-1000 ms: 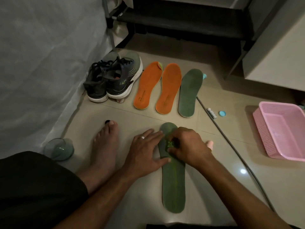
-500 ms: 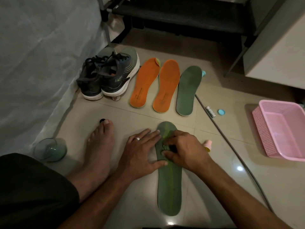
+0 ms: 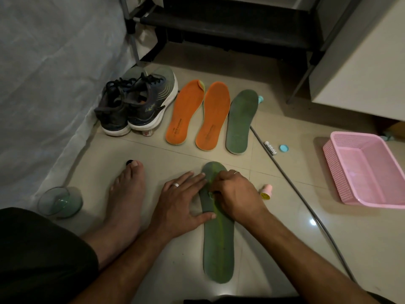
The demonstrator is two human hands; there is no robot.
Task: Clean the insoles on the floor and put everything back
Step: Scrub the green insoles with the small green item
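Right hand point(image 3: 235, 195) has crept up toward the toe of the green insole point(image 3: 218, 242) on the floor, fingers pinching a small green scrubber while the left hand point(image 3: 182, 202) pins it flat, so scrubbing's still underway.

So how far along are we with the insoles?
Nothing is clearly finished. In hand: the left hand presses the near green insole flat while the right hand rubs it with something small. Whether the orange insoles and far green insole are cleaned, I cannot tell. Left: insoles go back into the shoes, and the pink basket sits unpacked.
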